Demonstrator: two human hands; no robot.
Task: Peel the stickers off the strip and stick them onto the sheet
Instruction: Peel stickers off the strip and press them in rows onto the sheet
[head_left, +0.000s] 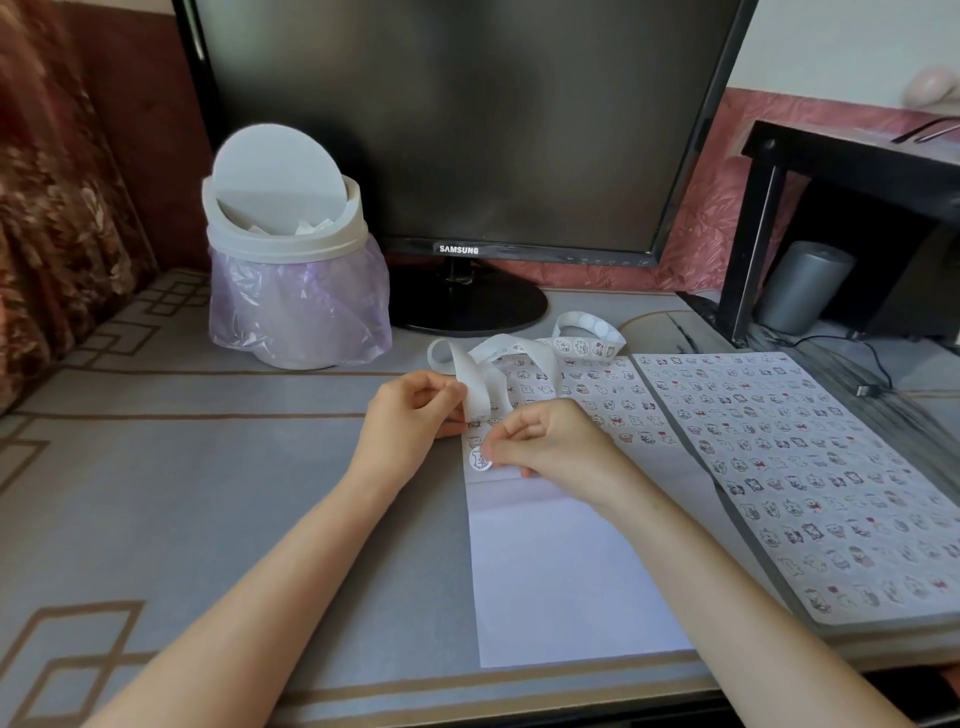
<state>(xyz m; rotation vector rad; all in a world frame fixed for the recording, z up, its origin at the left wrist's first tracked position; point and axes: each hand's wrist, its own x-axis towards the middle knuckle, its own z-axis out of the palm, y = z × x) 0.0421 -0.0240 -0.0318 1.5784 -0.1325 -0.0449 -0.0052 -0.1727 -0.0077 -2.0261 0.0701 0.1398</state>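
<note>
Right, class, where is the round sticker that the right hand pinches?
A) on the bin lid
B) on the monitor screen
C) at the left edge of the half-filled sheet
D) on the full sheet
C: the right hand holds the round sticker at the left edge of the half-filled sheet.

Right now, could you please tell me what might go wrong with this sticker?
The round white sticker pinched by the right hand could land crooked or overlap stuck stickers nearby. The curling white backing strip in the left hand hangs over the white paper sheet and might snag it.
</note>
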